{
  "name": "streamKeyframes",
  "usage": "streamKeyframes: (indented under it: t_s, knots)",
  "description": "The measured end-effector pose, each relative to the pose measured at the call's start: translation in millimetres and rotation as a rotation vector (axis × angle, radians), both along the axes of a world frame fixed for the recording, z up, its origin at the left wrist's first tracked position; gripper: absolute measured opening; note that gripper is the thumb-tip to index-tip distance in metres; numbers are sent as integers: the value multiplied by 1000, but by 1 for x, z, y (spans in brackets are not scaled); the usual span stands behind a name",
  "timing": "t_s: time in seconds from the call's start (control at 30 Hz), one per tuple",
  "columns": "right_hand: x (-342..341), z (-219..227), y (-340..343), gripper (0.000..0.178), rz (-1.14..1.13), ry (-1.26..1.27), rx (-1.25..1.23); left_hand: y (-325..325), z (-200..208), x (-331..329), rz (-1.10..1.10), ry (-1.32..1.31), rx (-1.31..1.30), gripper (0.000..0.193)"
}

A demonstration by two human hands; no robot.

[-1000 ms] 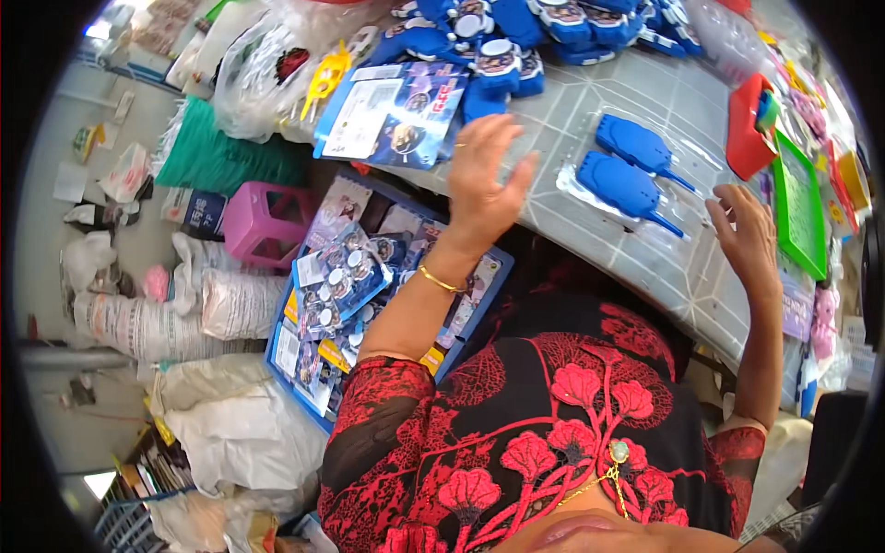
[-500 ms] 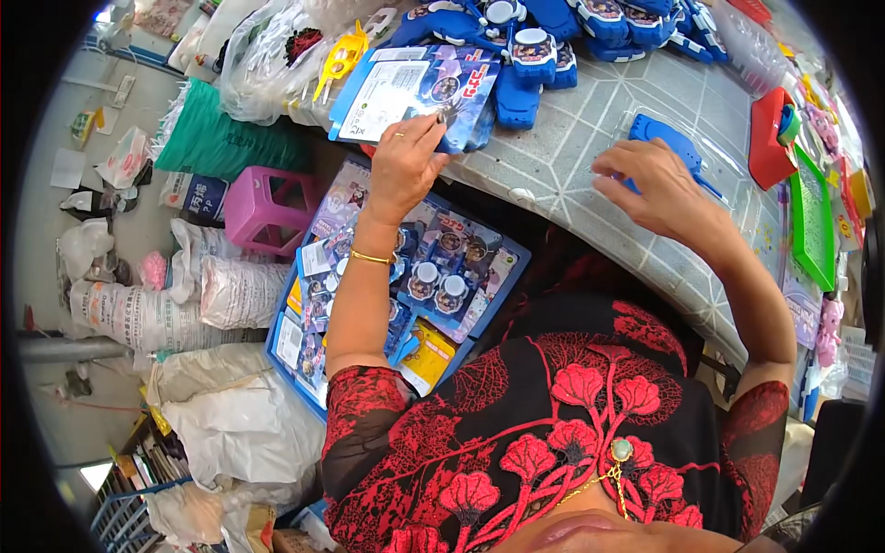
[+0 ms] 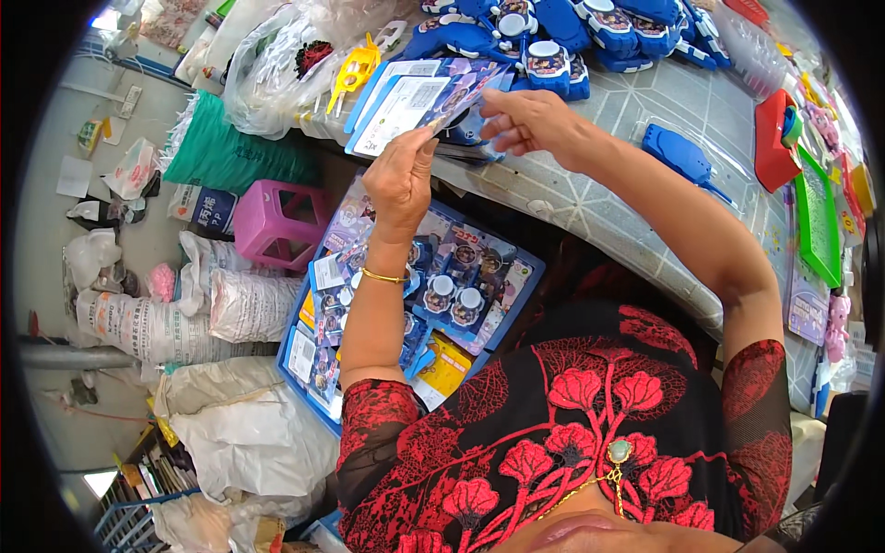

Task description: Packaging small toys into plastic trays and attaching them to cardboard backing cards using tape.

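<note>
My left hand (image 3: 403, 184) is closed with thumb and fingertips at the lower edge of a printed backing card (image 3: 406, 111), white and blue with a picture panel. The card is tilted up at the table's near edge, and another card lies behind it. Beside its right edge is my right hand (image 3: 539, 129), fingers apart and slightly curled; whether a fingertip touches the card I cannot tell. Something clear and dark shows under the card, partly hidden. A blue plastic toy piece (image 3: 678, 152) lies alone on the table to the right.
Blue watch-like toys (image 3: 548, 64) are heaped at the table's back. Yellow-handled snips (image 3: 355, 69) lie left of the cards, beside plastic bags (image 3: 263, 64). Below the table edge, a blue crate (image 3: 516, 304) holds packed cards. A pink stool (image 3: 277, 221) and sacks (image 3: 138, 323) stand left.
My right hand has moved left from the blue toy piece to the card. The clear plastic around that piece no longer shows there. The card in my left hand has tilted up.
</note>
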State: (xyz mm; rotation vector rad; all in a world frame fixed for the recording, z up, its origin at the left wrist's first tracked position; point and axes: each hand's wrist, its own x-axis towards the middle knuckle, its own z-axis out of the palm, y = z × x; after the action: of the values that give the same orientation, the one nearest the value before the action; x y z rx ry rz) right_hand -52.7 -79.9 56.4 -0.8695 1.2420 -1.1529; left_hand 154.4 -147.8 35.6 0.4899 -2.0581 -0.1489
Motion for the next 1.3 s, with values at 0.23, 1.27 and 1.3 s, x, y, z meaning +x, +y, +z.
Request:
streamKeyframes:
  t_s: [0.23, 1.27, 1.3]
  knots:
    - [-19, -3, -5, 15, -159, -81, -83, 55, 2, -30, -29, -128, -337, 28]
    - [-108, -71, 423, 27, -1157, -274, -106, 108, -50, -325, -699, -468, -15, 35]
    - [-111, -70, 419, 27, -1157, -284, -110, 111, -49, -329, -719, -539, 144, 34]
